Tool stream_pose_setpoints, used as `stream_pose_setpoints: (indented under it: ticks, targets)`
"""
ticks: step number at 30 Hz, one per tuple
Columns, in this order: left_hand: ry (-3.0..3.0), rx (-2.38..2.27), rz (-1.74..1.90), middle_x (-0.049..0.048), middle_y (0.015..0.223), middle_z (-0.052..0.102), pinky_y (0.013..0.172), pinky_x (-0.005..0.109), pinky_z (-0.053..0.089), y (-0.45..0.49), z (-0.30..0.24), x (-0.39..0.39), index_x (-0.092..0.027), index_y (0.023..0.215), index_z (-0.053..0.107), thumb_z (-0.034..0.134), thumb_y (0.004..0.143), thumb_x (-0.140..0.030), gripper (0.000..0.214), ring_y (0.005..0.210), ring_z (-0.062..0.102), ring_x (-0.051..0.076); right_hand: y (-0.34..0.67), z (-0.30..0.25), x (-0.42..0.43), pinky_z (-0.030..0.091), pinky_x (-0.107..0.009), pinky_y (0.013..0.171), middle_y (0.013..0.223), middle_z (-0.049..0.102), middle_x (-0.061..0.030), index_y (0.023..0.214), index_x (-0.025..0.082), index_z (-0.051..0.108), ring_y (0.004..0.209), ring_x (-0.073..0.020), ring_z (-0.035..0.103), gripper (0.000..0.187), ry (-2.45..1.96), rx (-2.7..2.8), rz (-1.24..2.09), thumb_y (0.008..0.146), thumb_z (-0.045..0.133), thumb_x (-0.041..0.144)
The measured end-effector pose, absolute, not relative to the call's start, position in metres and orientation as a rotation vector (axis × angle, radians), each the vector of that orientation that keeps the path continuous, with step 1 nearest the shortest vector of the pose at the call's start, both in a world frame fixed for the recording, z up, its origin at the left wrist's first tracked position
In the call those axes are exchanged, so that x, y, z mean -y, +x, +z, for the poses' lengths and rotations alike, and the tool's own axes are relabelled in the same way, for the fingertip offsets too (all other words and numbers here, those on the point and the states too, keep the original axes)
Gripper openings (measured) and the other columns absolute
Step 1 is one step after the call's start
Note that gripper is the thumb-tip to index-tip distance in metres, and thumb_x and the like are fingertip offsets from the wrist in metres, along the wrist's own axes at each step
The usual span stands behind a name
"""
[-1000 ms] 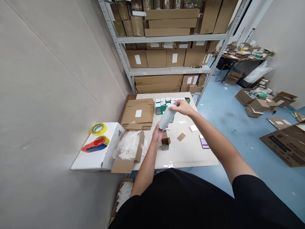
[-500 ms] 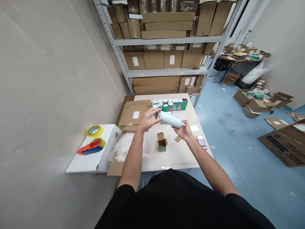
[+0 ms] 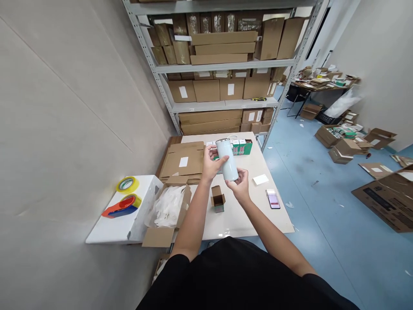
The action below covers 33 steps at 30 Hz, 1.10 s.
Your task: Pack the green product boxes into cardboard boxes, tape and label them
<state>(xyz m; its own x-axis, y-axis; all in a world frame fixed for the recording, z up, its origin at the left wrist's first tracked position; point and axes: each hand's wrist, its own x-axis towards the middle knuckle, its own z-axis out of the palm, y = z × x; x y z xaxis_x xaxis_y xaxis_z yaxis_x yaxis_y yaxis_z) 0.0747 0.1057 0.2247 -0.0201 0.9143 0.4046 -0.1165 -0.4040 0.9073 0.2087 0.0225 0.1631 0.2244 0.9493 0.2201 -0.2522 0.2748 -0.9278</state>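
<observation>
A pale blue-white cylindrical tumbler (image 3: 227,160) with a metal rim at its top stands almost upright in the air above the white table (image 3: 258,215). My left hand (image 3: 211,163) is wrapped round its upper left side. My right hand (image 3: 239,186) cups its bottom end from below, fingers closed on it. Under the hands a small open cardboard box (image 3: 218,199) stands on the table. Behind the tumbler, a row of small green-and-white boxes (image 3: 242,147) lines the table's far edge.
A stack of flat cardboard (image 3: 183,161) lies at the table's left, an open box of white plastic bags (image 3: 166,209) in front of it. A phone (image 3: 273,200) and a white card (image 3: 260,179) lie to the right. Tape rolls (image 3: 127,185) and a dispenser (image 3: 120,207) sit on a white side box. Shelving with cartons (image 3: 219,86) stands behind.
The tumbler has swung from lying crosswise between my hands to nearly upright. My right hand moved from its right end to under its base; my left hand stays near the rim.
</observation>
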Motion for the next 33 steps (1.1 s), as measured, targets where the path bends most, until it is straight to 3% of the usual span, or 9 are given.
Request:
stream_pose_setpoints:
  ticks: [4, 9, 12, 17, 19, 22, 25, 29, 33]
  targets:
    - [1.371, -0.884, 1.519, 0.0057, 0.109, 0.072, 0.092, 0.036, 0.058, 0.074, 0.226, -0.105, -0.027, 0.126, 0.051, 0.094, 0.072, -0.047, 0.072, 0.103, 0.070, 0.022, 0.207, 0.157, -0.020, 0.053, -0.044, 0.106, 0.142, 0.056, -0.0113, 0.142, 0.031, 0.044, 0.126, -0.0272, 0.061, 0.090, -0.976, 1.104, 0.971, 0.066, 0.091, 0.039]
    - [1.266, -0.823, 1.483, 0.0062, 0.113, 0.073, 0.094, 0.040, 0.058, 0.059, 0.213, -0.110, -0.028, 0.133, 0.047, 0.091, 0.073, -0.054, 0.078, 0.102, 0.073, 0.024, 0.218, 0.159, -0.032, 0.053, -0.046, 0.106, 0.138, 0.063, -0.0098, 0.161, 0.035, 0.030, 0.124, -0.0262, 0.065, 0.101, -0.790, 1.203, 1.362, 0.077, 0.084, 0.051]
    - [1.221, -0.774, 1.403, 0.0095, 0.121, 0.072, 0.096, 0.043, 0.058, 0.054, 0.207, -0.110, -0.028, 0.143, 0.044, 0.085, 0.079, -0.059, 0.082, 0.108, 0.072, 0.026, 0.218, 0.162, -0.038, 0.056, -0.046, 0.102, 0.132, 0.068, -0.0088, 0.163, 0.035, 0.027, 0.120, -0.0263, 0.067, 0.099, -0.733, 1.189, 1.440, 0.082, 0.082, 0.051]
    - [1.271, -0.841, 1.380, 0.0133, 0.143, 0.061, 0.109, 0.042, 0.052, 0.054, 0.214, -0.103, -0.032, 0.165, 0.026, 0.092, 0.074, -0.049, 0.113, 0.130, 0.063, 0.030, 0.214, 0.159, -0.040, 0.058, -0.042, 0.095, 0.114, 0.070, -0.0038, 0.165, 0.034, 0.026, 0.104, -0.0246, 0.070, 0.119, -0.866, 1.180, 1.256, 0.067, 0.094, 0.043]
    - [1.265, -0.875, 1.367, 0.0130, 0.139, 0.063, 0.108, 0.043, 0.052, 0.056, 0.218, -0.100, -0.033, 0.169, 0.015, 0.095, 0.072, -0.045, 0.126, 0.127, 0.065, 0.030, 0.214, 0.158, -0.040, 0.058, -0.041, 0.094, 0.112, 0.068, -0.0036, 0.167, 0.033, 0.021, 0.102, -0.0242, 0.068, 0.129, -0.918, 1.214, 1.233, 0.063, 0.096, 0.042]
    - [1.198, -0.864, 1.359, 0.0129, 0.129, 0.069, 0.103, 0.045, 0.055, 0.060, 0.222, -0.096, -0.032, 0.170, 0.004, 0.096, 0.071, -0.044, 0.136, 0.117, 0.069, 0.029, 0.217, 0.160, -0.041, 0.057, -0.041, 0.094, 0.125, 0.066, -0.0078, 0.170, 0.034, 0.009, 0.108, -0.0257, 0.067, 0.131, -0.858, 1.267, 1.366, 0.070, 0.092, 0.048]
    - [1.144, -0.787, 1.361, 0.0143, 0.136, 0.067, 0.105, 0.045, 0.054, 0.061, 0.220, -0.096, -0.032, 0.171, 0.003, 0.095, 0.071, -0.048, 0.137, 0.122, 0.067, 0.030, 0.218, 0.165, -0.042, 0.058, -0.043, 0.094, 0.134, 0.064, -0.0100, 0.170, 0.036, 0.005, 0.112, -0.0273, 0.067, 0.128, -0.791, 1.295, 1.453, 0.075, 0.088, 0.052]
    - [1.181, -0.857, 1.337, 0.0147, 0.145, 0.060, 0.109, 0.043, 0.051, 0.059, 0.217, -0.100, -0.034, 0.170, 0.007, 0.097, 0.068, -0.047, 0.137, 0.130, 0.062, 0.030, 0.220, 0.166, -0.046, 0.059, -0.044, 0.093, 0.126, 0.068, -0.0088, 0.170, 0.035, 0.005, 0.106, -0.0274, 0.069, 0.138, -0.922, 1.286, 1.298, 0.066, 0.095, 0.048]
    - [1.204, -0.954, 1.340, 0.0133, 0.136, 0.065, 0.108, 0.044, 0.051, 0.059, 0.218, -0.101, -0.033, 0.171, 0.006, 0.100, 0.064, -0.041, 0.142, 0.124, 0.065, 0.030, 0.224, 0.163, -0.048, 0.055, -0.046, 0.101, 0.128, 0.067, -0.0086, 0.171, 0.035, 0.004, 0.112, -0.0272, 0.069, 0.138, -0.928, 1.308, 1.250, 0.067, 0.094, 0.043]
